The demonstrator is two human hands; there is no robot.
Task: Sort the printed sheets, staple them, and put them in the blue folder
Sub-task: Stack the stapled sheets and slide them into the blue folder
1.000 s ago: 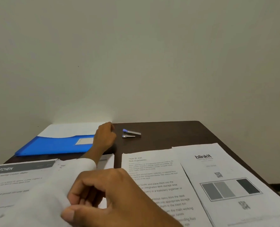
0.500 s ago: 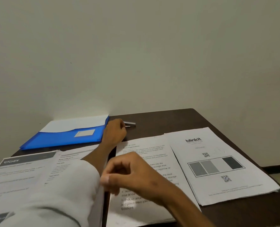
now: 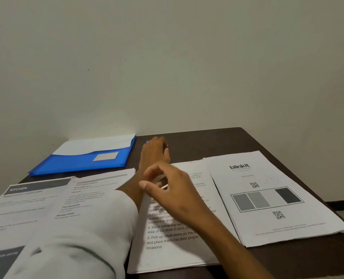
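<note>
At the far edge of the dark counter [image 3: 223,141], just above the middle of the frame, the stapler [image 3: 147,142] is now covered by the left hand [image 3: 154,153]; only a small blue tip is seen at the hand's upper left, where half a second ago its metal end was still showing to the right of the hand. The fingers are curled over it, so the stapler appears to be gripped. The right hand [image 3: 173,190] is held above the middle sheet [image 3: 173,242], further from the camera than before, with fingers loosely curled and nothing seen between them. The blue folder [image 3: 82,164] lies in the centre left of the frame, as it was earlier, open with a white sheet inside. The kitchen sheets [image 3: 32,200] are spread at the lower left, partly under the white sleeve [image 3: 82,238]. The blinkit sheet [image 3: 267,200] lies at the right, overlapping the middle sheet's edge.
</note>
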